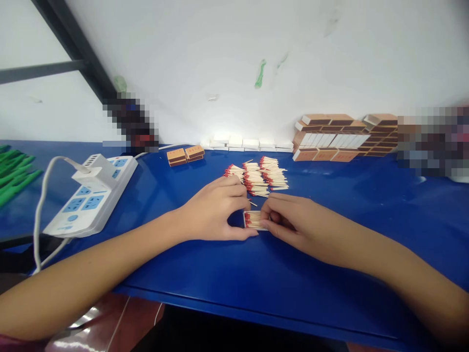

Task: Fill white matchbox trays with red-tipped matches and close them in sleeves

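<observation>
A small white matchbox tray (244, 220) lies on the blue table, with red-tipped matches (252, 220) side by side in it. My left hand (220, 210) holds the tray's left part, thumb at the near side and fingers at the far side. At the tray's right end, my right hand (287, 217) is closed in a pinch on matches; its fingers cover that end. Just beyond my hands lie loose piles of matches (273, 173), heads to the left. A single match (252, 202) rests between the piles and the tray.
Two small matchboxes (185, 155) sit at the back left. White trays (244, 143) line the wall, and several matchboxes (330, 137) are stacked at the back right. A power strip (91, 200) with a white cable (38, 215) is at left, near green items (16, 171).
</observation>
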A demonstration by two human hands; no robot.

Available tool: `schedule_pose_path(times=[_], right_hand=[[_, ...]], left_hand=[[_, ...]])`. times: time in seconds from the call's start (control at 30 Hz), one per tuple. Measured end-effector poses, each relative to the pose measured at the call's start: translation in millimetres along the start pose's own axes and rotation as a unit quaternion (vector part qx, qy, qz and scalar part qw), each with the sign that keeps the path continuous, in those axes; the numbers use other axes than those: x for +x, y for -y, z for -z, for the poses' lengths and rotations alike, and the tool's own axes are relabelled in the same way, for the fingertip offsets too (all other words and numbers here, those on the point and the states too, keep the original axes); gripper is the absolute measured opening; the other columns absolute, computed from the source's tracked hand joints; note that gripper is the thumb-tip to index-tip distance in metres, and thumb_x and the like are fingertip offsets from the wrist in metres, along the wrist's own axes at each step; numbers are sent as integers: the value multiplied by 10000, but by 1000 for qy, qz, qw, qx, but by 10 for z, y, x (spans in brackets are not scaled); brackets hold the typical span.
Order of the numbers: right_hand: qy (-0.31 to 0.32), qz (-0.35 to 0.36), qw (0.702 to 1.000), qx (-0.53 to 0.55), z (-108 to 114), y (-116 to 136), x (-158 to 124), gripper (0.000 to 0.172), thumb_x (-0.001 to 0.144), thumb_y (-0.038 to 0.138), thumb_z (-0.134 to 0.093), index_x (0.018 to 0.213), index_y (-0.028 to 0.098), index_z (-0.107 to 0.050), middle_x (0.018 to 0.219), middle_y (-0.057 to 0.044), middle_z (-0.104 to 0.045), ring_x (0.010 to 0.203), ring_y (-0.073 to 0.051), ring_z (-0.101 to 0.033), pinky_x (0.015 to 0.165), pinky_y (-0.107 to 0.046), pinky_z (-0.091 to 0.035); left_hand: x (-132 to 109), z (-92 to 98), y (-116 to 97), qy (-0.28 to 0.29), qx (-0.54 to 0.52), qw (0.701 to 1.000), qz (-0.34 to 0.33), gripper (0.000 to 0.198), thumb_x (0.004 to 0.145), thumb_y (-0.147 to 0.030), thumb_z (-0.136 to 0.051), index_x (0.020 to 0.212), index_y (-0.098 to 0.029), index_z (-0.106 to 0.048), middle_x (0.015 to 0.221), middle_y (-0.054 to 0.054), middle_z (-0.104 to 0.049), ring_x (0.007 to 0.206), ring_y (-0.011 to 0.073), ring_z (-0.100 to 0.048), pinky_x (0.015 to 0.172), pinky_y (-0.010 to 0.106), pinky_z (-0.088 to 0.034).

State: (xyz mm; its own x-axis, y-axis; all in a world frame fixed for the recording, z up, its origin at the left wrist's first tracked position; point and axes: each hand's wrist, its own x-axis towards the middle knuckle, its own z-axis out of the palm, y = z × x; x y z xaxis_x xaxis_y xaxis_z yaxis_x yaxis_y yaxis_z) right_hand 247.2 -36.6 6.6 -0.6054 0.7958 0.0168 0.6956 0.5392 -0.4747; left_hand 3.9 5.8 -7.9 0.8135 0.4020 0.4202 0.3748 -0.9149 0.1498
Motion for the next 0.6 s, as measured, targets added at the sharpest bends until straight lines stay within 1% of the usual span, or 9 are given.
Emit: schedule_pose_path(times=[0.13, 0.27, 0.43, 0.5, 0.6], right_hand=[[-8, -3, 1000, -5, -14, -9, 24, 212, 1036, 347, -546, 868, 223, -583, 822, -14, -656, 701, -158, -573, 630, -292, -391], [-17, -7, 1000, -22, -15, -51, 24, 232, 1035, 367, -560, 850, 228, -578, 820, -15, -653, 703, -164, -561, 623, -299, -386], [-21, -1, 1000, 3, -11, -52, 45, 254, 1032, 364, -561, 820, 228, -595, 762, -5, -640, 661, -156, -542, 606, -299, -379], [-50, -9, 999, 15, -16, -59, 80, 234, 1020, 356, -572, 828, 229, -615, 722, 6, -623, 638, -151, -531, 599, -295, -368], [-120, -28, 992, 8, -43, -92, 162, 165, 997, 337, -598, 880, 229, -642, 711, 14, -607, 646, -151, -525, 611, -291, -362]], left_hand=[[7, 15, -8, 11, -1, 1000, 2, 383, 880, -538, -745, 860, -157, -712, 846, 57, -674, 859, 221, -587, 852, 384, -494], [9, 30, -19, 8, -1, 1000, 0, 375, 882, -533, -747, 879, -159, -719, 824, 48, -658, 852, 221, -583, 829, 375, -488], [7, 28, -14, 7, 3, 1000, -1, 376, 877, -537, -743, 876, -162, -716, 820, 49, -653, 860, 227, -587, 840, 381, -493], [6, 37, -13, 13, 2, 1000, 2, 373, 879, -537, -738, 878, -164, -717, 831, 53, -660, 867, 229, -594, 849, 385, -493], [3, 58, -21, 25, -3, 1000, -10, 365, 866, -535, -741, 863, -171, -714, 830, 54, -663, 862, 230, -597, 844, 384, -491]])
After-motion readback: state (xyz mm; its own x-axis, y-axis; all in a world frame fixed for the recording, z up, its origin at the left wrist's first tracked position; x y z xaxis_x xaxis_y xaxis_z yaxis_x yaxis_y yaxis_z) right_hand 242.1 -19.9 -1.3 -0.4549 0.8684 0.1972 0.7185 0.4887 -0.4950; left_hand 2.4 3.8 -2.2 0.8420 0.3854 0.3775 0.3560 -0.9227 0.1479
